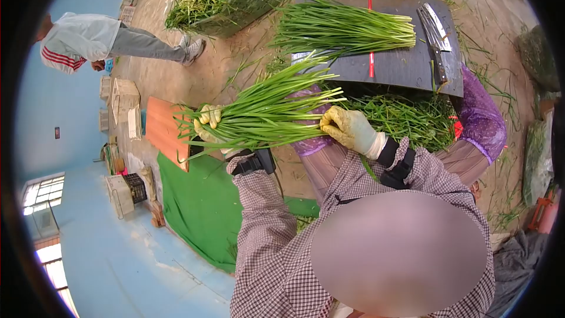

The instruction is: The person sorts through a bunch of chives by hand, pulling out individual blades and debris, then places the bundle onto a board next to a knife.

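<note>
A loose bunch of garlic chives (276, 103) lies across the middle of the view, leaf tips to the left and pale stem ends to the right. My left hand (209, 122), in a yellowed glove, is wrapped round the leafy end. At the stem ends, my gloved right hand (348, 129) has thumb and forefinger pinched together on a chive stem. Beyond, a tidy pile of chives (347, 26) rests on a dark board (406, 73) over a red strip (371, 65). A knife (432, 41) lies on the board's right side.
Loose green trimmings (406, 121) heap between my knees, below the board. Stuffed plastic bags of greens (226, 0) stand at the back left. A person (88, 38) stands at the far left. An orange board (168, 129) and green cloth (200, 212) lie to the left.
</note>
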A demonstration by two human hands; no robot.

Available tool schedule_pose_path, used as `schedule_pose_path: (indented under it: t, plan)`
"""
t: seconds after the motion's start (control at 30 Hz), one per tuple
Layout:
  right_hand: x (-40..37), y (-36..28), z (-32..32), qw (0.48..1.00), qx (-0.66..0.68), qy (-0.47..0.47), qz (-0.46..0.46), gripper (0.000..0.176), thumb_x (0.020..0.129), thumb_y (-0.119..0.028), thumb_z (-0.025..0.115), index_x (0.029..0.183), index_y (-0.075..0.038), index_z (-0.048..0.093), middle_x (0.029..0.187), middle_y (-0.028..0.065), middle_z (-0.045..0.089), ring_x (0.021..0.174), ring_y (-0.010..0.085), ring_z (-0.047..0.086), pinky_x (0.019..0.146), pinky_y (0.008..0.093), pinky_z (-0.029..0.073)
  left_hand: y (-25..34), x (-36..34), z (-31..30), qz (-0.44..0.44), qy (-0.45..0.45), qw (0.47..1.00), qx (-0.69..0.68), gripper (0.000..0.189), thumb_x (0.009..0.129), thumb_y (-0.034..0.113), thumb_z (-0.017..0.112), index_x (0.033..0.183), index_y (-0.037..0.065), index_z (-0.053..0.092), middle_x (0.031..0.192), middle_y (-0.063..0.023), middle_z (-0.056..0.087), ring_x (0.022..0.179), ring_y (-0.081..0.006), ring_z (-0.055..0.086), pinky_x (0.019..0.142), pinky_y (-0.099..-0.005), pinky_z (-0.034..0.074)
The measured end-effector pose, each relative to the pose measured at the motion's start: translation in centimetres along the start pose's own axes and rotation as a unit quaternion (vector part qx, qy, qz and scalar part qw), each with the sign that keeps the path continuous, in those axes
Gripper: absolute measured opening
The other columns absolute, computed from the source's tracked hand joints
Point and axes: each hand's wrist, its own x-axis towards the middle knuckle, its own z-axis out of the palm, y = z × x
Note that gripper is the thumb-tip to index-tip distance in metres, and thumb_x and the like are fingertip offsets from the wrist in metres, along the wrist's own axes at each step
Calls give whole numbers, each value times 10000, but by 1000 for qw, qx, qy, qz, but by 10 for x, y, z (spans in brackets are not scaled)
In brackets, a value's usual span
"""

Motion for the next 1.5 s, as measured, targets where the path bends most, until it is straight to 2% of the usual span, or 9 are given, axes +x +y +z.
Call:
schedule_pose_path:
  t: [0.37, 0.57, 0.73, 0.77, 0.8, 0.83, 0.93, 1.1, 1.5]
  plan:
    - [34, -10, 3, 960, -229, -95, -129, 172, 937, -228, 626, 1067, -117, 649, 962, 74, 678, 812, 294, 683, 704, 375, 558, 5, 0, -11, 0, 6, 1000, -12, 231, 1022, 257, 525, 853, 115, 594, 705, 16, 546, 760, -129, 595, 775, -340, 538]
    - [42, -88, -67, 971, 197, 104, -83, 85, 949, -84, 608, 1028, -66, 636, 928, 75, 676, 700, 132, 619, 613, 308, 517, 9, -6, -14, -37, 14, 999, 6, 228, 1014, 274, 522, 850, 135, 597, 696, 26, 554, 777, -117, 597, 781, -355, 534]
    - [-9, -44, -132, 846, 533, 6, -25, 162, 990, -138, 600, 1094, -18, 627, 925, 117, 682, 601, 125, 602, 561, 262, 501, 18, -21, -71, 51, 88, 994, -28, 221, 1006, 289, 527, 855, 145, 601, 707, 38, 573, 789, -115, 606, 814, -354, 534]
    - [-25, -9, -127, 840, 521, -55, 142, 231, 988, -232, 613, 1106, -38, 658, 927, 125, 696, 640, 203, 670, 589, 310, 539, 16, -19, -62, 22, 69, 997, -35, 218, 1005, 289, 525, 857, 148, 601, 710, 40, 580, 785, -115, 605, 823, -352, 534]
    - [-51, 38, -100, 978, 137, -91, 128, 222, 977, -233, 620, 1098, -55, 675, 938, 122, 699, 699, 236, 688, 627, 328, 552, 13, -18, -53, -6, 51, 998, -40, 216, 1003, 290, 522, 858, 151, 601, 714, 41, 586, 781, -115, 605, 832, -350, 534]
    - [-66, 69, -82, 951, -273, -111, 91, 215, 967, -233, 627, 1091, -71, 692, 948, 119, 702, 757, 269, 707, 665, 347, 564, 9, -17, -51, -1, 49, 998, -43, 215, 1002, 292, 526, 856, 153, 601, 709, 42, 586, 776, -115, 604, 833, -351, 534]
    - [-54, 49, -55, 981, -125, 114, 99, 161, 957, -210, 620, 1038, -104, 710, 940, 92, 678, 811, 289, 683, 707, 363, 555, 10, -20, -54, 3, 85, 996, -32, 217, 994, 312, 547, 842, 164, 591, 682, 49, 579, 752, -117, 596, 835, -352, 528]
    - [15, -11, -17, 987, -128, 72, -59, 138, 934, -217, 616, 1008, -122, 682, 904, 64, 630, 814, 263, 657, 715, 378, 543, 10, -13, -44, -26, 46, 999, -15, 229, 997, 316, 542, 847, 152, 597, 677, 49, 576, 757, -123, 602, 814, -351, 526]
    - [30, -7, 27, 918, -380, 41, -105, 78, 879, -207, 603, 866, -130, 608, 821, 49, 593, 766, 222, 648, 660, 374, 531, 8, -13, -36, 97, 57, 994, 10, 225, 1006, 264, 543, 868, 102, 615, 761, -3, 576, 762, -124, 587, 784, -336, 530]
